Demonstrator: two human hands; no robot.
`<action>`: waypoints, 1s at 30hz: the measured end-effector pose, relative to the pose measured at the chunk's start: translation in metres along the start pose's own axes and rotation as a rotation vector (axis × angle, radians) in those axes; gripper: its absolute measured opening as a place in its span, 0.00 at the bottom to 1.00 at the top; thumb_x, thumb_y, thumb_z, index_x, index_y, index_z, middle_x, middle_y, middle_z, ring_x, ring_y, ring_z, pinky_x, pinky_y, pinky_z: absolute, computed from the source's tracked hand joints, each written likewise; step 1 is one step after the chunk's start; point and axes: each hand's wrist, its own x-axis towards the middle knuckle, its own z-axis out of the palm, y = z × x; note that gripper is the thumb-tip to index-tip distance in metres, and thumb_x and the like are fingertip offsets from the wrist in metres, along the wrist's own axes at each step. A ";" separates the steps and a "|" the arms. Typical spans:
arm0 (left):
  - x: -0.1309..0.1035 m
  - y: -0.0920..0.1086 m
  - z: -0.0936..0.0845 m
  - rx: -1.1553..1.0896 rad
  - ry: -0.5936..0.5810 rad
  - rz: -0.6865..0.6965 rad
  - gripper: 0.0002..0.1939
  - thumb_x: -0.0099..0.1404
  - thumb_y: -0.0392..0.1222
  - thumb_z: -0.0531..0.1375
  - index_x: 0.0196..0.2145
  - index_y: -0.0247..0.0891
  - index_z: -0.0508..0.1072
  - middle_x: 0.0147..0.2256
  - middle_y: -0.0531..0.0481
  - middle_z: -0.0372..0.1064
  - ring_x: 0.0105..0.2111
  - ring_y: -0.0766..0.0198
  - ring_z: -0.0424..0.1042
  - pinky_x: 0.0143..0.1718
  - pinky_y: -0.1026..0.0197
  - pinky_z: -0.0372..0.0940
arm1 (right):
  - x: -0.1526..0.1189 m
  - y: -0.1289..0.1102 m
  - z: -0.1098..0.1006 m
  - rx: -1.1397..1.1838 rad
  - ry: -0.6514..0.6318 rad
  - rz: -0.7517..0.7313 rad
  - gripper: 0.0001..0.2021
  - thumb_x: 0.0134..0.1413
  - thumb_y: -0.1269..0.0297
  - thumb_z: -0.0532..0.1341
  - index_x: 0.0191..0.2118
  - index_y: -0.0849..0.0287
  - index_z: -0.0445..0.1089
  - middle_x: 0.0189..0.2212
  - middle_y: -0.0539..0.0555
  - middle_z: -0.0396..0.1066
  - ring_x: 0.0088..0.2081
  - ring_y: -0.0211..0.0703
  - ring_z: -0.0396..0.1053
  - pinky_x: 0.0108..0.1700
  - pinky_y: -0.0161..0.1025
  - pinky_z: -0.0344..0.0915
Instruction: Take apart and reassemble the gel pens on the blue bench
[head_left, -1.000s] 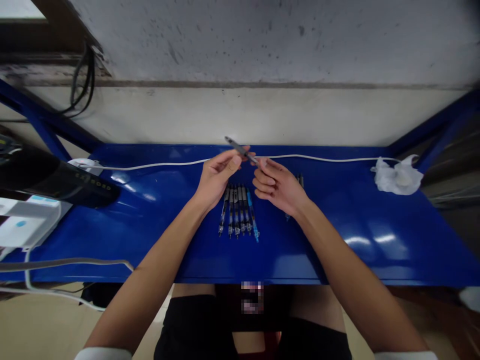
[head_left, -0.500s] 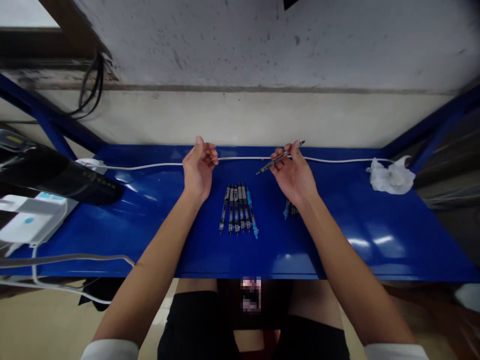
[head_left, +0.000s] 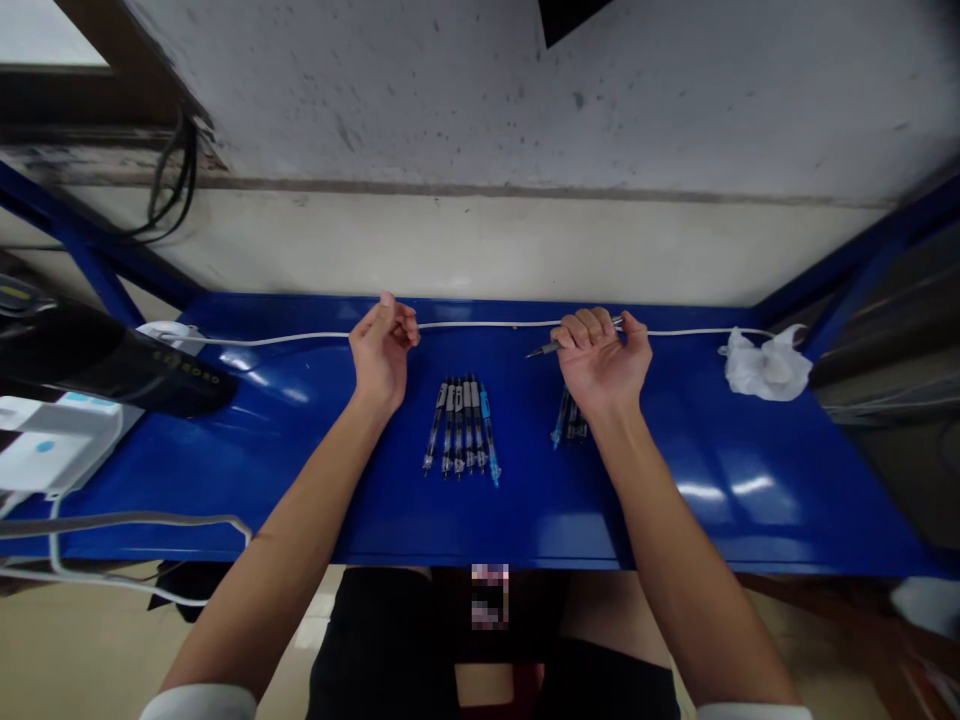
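My right hand (head_left: pixel 604 360), palm up, has its fingers curled around a grey pen (head_left: pixel 544 350), whose tip points left. Below it, partly covered by my wrist, lie a blue pen (head_left: pixel 559 420) and some dark pens (head_left: pixel 574 422). My left hand (head_left: pixel 386 350) is raised over the desk with nothing in it, fingers loosely bent and apart. Between the two arms, several grey-and-black pens (head_left: pixel 459 425) lie side by side in a row, with a light blue pen (head_left: pixel 490 432) at the right end.
On the blue desk (head_left: pixel 300 500), a large black cylinder (head_left: pixel 127 355) and a white power device (head_left: pixel 60 440) are at left. A white cable (head_left: pixel 480 324) runs along the back edge. A crumpled white plastic bag (head_left: pixel 766 365) sits at right.
My right hand has turned and its fingers have closed more around the grey pen, which is now less tilted. More of the pens under my right wrist show. The whole view has shifted slightly.
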 end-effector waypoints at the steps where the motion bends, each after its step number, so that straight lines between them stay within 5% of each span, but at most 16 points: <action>1: -0.001 -0.001 0.000 0.003 -0.007 0.005 0.24 0.70 0.63 0.71 0.29 0.40 0.76 0.29 0.50 0.70 0.27 0.66 0.67 0.28 0.61 0.64 | 0.000 -0.001 0.001 0.011 0.016 0.006 0.27 0.72 0.48 0.61 0.26 0.51 0.48 0.23 0.45 0.45 0.25 0.42 0.49 0.32 0.43 0.63; 13: -0.022 0.003 0.009 0.287 -0.144 0.114 0.16 0.72 0.56 0.71 0.33 0.42 0.81 0.30 0.50 0.75 0.28 0.65 0.70 0.31 0.60 0.64 | -0.008 0.001 0.017 0.235 0.130 0.184 0.26 0.71 0.56 0.62 0.29 0.51 0.42 0.23 0.44 0.45 0.25 0.40 0.48 0.30 0.40 0.61; 22: -0.032 0.036 0.013 1.046 -0.491 0.272 0.07 0.76 0.47 0.67 0.45 0.43 0.82 0.35 0.51 0.79 0.33 0.61 0.76 0.34 0.59 0.66 | -0.007 -0.007 0.017 0.291 0.145 0.194 0.31 0.75 0.49 0.63 0.29 0.51 0.41 0.21 0.43 0.44 0.22 0.39 0.49 0.28 0.40 0.62; 26: -0.038 0.029 -0.007 1.190 -0.547 0.143 0.08 0.74 0.48 0.68 0.47 0.44 0.78 0.32 0.54 0.77 0.30 0.61 0.74 0.34 0.58 0.65 | -0.006 -0.010 0.014 0.143 0.154 0.143 0.26 0.78 0.60 0.60 0.27 0.52 0.48 0.18 0.42 0.45 0.22 0.39 0.52 0.33 0.40 0.67; 30: -0.066 0.019 -0.032 1.099 -0.408 0.136 0.14 0.72 0.50 0.70 0.51 0.45 0.76 0.38 0.50 0.78 0.34 0.58 0.73 0.36 0.56 0.67 | -0.002 -0.012 0.018 -0.207 0.187 0.078 0.19 0.76 0.46 0.59 0.32 0.48 0.67 0.22 0.46 0.57 0.28 0.46 0.64 0.38 0.48 0.72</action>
